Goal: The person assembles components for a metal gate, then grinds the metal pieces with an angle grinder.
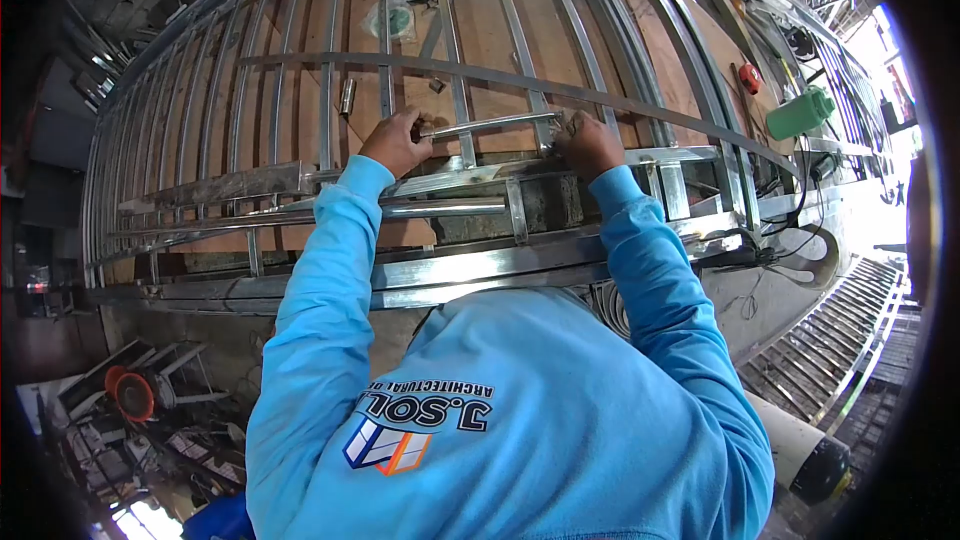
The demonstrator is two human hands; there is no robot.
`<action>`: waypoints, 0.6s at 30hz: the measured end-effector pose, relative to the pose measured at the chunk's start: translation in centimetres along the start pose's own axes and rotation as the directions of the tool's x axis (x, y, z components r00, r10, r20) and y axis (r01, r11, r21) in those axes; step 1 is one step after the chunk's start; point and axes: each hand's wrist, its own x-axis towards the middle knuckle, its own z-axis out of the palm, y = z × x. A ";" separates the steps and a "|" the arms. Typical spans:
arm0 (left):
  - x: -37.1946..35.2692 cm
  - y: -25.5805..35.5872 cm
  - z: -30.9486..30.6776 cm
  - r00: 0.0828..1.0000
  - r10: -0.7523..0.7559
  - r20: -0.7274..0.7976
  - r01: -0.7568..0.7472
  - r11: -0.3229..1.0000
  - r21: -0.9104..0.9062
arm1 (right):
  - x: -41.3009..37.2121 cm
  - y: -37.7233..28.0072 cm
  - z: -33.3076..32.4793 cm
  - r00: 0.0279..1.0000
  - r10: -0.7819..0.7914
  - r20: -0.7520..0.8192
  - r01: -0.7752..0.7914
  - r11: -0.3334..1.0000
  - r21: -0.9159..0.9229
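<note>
On the work surface: large grille of parallel silver metal bars (513, 30), laid over brown plywood sheet (480, 20); long flat grey metal strip (600, 97) slanting across the bars.
Loose on the grille, far side: clear plastic bag (400, 20) with green contents; short shiny metal cylinder (347, 97), near the left hand (398, 143).
Loose, near side: long polished round tube (445, 207), lying left to right.
Right of the grille's middle: red tape measure (750, 78); pale green plastic bottle (800, 114).
Room, lower left: round orange object (132, 395) among clutter.
Room, lower right: barred metal panel (830, 340); bright daylight beyond.
Piece in hand: slim, slightly curved silver metal rod (490, 123), level between both hands, over the bars; contact with them cannot be told.
Arms: light blue sleeves (325, 270), both reaching forward, hands apart.
Left fingers: closed in a pinch on the rod's left end.
Right fingers: right hand (590, 145) curled closed at the rod's right end; fingertips partly hidden.
</note>
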 end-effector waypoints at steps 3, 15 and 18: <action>0.3 0.1 0.1 0.997 0.078 -0.003 -0.077 0.987 0.139 | -0.2 0.0 -0.1 1.000 -0.020 -0.012 0.020 1.000 0.021; 2.0 6.3 0.0 0.952 0.245 0.185 -0.254 0.967 0.027 | 0.3 1.2 0.0 0.998 -0.061 0.004 0.061 0.996 0.069; 4.8 6.3 4.5 0.871 0.473 0.130 -0.488 0.811 0.323 | -0.1 1.1 0.5 1.000 0.003 -0.021 -0.001 0.998 0.062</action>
